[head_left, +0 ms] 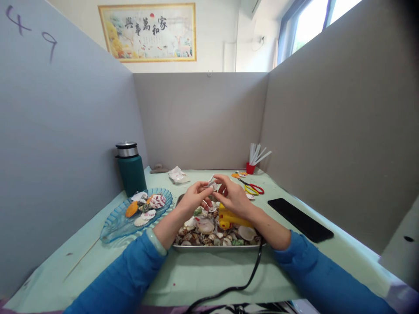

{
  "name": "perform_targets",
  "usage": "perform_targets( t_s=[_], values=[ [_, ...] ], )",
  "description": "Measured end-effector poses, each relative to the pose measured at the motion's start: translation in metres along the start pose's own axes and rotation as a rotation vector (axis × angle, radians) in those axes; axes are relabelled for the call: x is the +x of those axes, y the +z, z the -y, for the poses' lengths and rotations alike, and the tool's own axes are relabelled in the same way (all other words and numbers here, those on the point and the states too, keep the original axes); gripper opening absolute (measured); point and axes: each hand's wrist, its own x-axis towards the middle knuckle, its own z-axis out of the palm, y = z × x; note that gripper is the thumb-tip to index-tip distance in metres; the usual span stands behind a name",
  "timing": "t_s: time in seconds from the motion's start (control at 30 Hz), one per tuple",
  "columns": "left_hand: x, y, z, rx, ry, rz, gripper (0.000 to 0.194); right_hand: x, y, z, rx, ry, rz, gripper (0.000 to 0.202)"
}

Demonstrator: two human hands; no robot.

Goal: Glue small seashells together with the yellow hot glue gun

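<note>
Both hands meet above a metal tray [216,248] filled with shells. My left hand [195,198] has its fingers closed on a small pale shell [213,186]. From the other side, my right hand [231,195] pinches the same shell, and a short white piece sticks up by its fingertips. A yellow glue gun [229,218] lies on the shells under my right wrist, and a black cord [237,288] runs from the tray toward the front edge. Large shells and small spotted ones fill the tray.
On the left are a blue plate [109,224] of shells, a thin stick [81,259] and a green bottle [131,174]. Crumpled paper [177,175] lies behind. To the right are scissors [253,189], a red cup [250,168] of white sticks and a black phone [299,219]. Grey partitions surround the table.
</note>
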Motion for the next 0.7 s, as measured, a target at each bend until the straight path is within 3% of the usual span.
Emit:
perform_targets(
  t_s=[0.17, 0.4, 0.7],
  values=[
    [0.0007, -0.0020, -0.0001, -0.059, -0.028, 0.013, 0.044, -0.0006, 0.0023, -0.0019, -0.003, -0.011, 0.019, 0.049],
    [-0.0004, 0.0004, -0.0033, -0.040, 0.002, -0.064, 0.041, -0.0013, 0.0006, 0.0000, -0.012, -0.034, 0.049, 0.047],
    [0.0014, 0.0002, -0.0004, 0.062, 0.065, -0.102, 0.033, 0.0009, -0.0019, 0.0013, -0.101, -0.081, 0.014, 0.018]
  ],
)
